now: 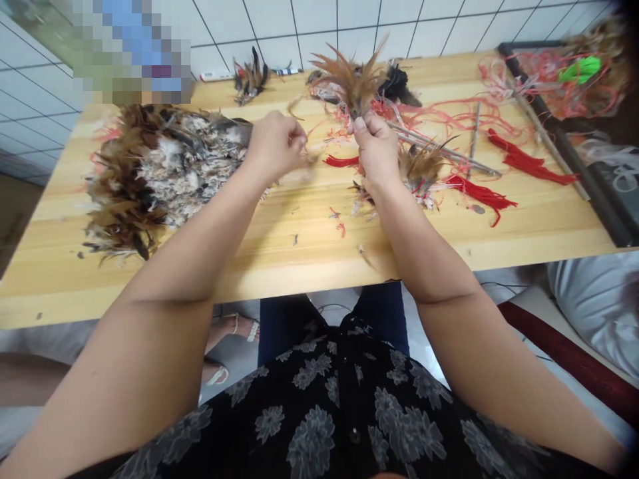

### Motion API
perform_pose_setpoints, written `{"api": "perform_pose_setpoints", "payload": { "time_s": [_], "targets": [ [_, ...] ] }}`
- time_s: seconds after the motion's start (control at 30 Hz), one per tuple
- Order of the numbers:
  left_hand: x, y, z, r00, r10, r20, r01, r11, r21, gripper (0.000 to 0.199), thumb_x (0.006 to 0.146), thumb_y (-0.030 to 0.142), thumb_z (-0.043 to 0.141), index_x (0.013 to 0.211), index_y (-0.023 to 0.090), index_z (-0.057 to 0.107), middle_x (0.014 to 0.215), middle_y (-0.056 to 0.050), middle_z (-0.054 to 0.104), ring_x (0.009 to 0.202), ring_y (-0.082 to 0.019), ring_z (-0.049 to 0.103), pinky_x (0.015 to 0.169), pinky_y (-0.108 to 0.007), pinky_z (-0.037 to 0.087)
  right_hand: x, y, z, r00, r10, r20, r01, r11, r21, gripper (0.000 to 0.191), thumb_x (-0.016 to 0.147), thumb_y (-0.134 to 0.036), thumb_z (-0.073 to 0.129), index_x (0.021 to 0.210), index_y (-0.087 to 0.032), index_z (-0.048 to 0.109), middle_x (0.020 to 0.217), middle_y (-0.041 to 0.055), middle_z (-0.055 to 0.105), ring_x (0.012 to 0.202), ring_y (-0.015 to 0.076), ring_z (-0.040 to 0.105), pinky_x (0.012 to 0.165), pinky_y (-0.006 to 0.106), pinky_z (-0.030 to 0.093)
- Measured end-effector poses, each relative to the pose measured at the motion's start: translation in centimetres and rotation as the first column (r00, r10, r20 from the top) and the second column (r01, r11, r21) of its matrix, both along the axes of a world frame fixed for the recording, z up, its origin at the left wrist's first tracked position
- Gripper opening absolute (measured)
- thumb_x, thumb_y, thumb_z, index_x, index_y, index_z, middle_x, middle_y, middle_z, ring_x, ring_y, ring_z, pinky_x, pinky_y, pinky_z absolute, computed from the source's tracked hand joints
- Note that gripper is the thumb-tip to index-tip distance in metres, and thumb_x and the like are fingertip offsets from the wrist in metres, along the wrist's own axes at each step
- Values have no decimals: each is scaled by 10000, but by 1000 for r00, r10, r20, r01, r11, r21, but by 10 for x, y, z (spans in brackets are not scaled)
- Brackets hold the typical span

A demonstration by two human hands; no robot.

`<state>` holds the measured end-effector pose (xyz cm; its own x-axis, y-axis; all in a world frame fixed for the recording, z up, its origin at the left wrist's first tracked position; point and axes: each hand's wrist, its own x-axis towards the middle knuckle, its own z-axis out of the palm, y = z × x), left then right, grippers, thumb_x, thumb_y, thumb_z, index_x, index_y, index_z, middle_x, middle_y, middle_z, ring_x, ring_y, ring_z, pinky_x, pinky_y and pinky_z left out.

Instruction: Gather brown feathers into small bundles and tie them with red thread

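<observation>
Brown feathers gathered in a bunch (353,78) point upward from my right hand (377,146), whose thumb and fingers pinch their lower ends. My left hand (276,145) hovers beside a large pile of brown, white and grey feathers (187,169). Its fingers are curled together, and motion smears their tips, so what they hold cannot be made out. Under my right wrist lies another small clump of brown feathers (423,166). A red yarn bundle (482,191) is to the right of that clump, and a short red tuft (342,161) shows left of my right hand.
Thin rods (449,152) and tangled pink plastic strips (449,110) cover the wooden table's (249,259) right side. Further right are another red yarn bundle (529,159) and a dark-framed tray (564,133). A small feather cluster (251,78) and markers (215,76) lie by the tiled wall.
</observation>
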<state>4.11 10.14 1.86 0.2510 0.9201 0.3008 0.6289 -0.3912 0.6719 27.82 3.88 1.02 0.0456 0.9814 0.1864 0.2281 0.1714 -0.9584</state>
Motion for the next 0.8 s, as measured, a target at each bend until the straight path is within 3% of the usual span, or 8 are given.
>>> {"api": "perform_pose_setpoints", "payload": {
  "time_s": [0.1,0.2,0.37,0.47,0.57,0.67,0.8],
  "targets": [
    [11,42,9,994,96,-48,-95,995,24,401,807,-86,920,708,237,703,692,25,407,924,-232,420,1094,-372,404,-1,5,-2,976,-205,-73,212,973,97,326,1124,-387,636,835,-288,524,918,43,581,1018,249,629,1025,364,557],
    [27,65,-2,980,140,-142,-149,988,-52,495,751,-79,975,628,240,617,628,55,364,852,-210,397,1036,-361,417,-2,5,1,973,-221,-67,226,972,69,347,1157,-318,611,820,-258,552,898,20,577,976,209,626,1037,345,543],
    [43,81,-39,958,57,-282,-89,991,-104,599,796,122,1065,585,271,525,604,68,286,884,-211,491,1027,-343,439,-8,0,5,974,-212,-81,215,976,30,345,1163,-261,599,819,-238,609,814,-1,475,875,177,518,910,307,504],
    [46,77,-39,944,46,-327,-97,985,-140,666,876,165,1062,607,274,463,651,53,319,961,-197,482,1093,-337,393,-12,4,-1,979,-194,-58,197,979,59,329,1164,-265,589,845,-216,649,798,-15,464,869,156,529,936,290,517],
    [45,61,-12,928,115,-354,-186,967,-174,650,971,143,1020,666,272,460,695,32,331,1007,-203,493,1088,-332,372,-12,12,-11,985,-168,-30,170,979,114,339,1180,-316,603,867,-201,666,823,-25,518,926,153,621,1034,305,555],
    [37,40,32,925,216,-313,-248,967,-65,638,1072,2,846,724,279,388,758,13,250,917,-213,436,1036,-354,373,-10,18,-17,987,-157,-36,160,979,126,342,1172,-366,630,880,-196,683,833,-23,547,970,170,667,1079,333,575],
    [23,12,79,942,229,-244,-222,973,58,617,979,-160,801,810,287,410,784,10,363,885,-254,403,1033,-368,377,-9,14,-15,996,-84,6,82,979,185,350,1179,-350,587,877,-196,672,875,-4,587,1012,186,692,1176,398,577]
  ]
}}
